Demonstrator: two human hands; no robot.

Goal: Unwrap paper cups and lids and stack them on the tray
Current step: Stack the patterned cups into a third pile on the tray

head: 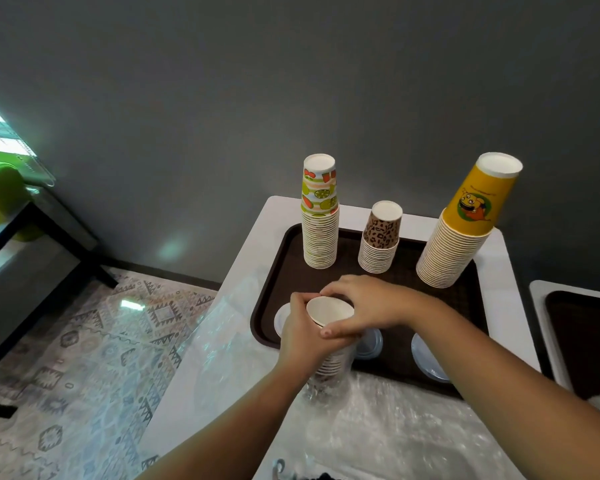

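Observation:
A stack of paper cups [329, 311], open end up, sits partly inside a clear plastic sleeve [326, 386] over the near edge of the brown tray [406, 251]. My left hand [302, 337] grips the stack from the left. My right hand [361, 304] curls over the top cup's rim from the right. On the tray stand three upside-down stacks: fruit-print cups [320, 216], leopard-print cups [380, 237] and yellow cups [465, 223]. Lid piles [426, 358] lie along the tray's near side, one [369, 342] beside the held stack, another [281, 318] behind my left hand.
The tray rests on a white table [253, 244] against a grey wall. Crumpled clear wrapping [388, 424] covers the table's near part. A second brown tray [586, 337] sits on another white surface at the right. A patterned rug [84, 341] lies on the floor at left.

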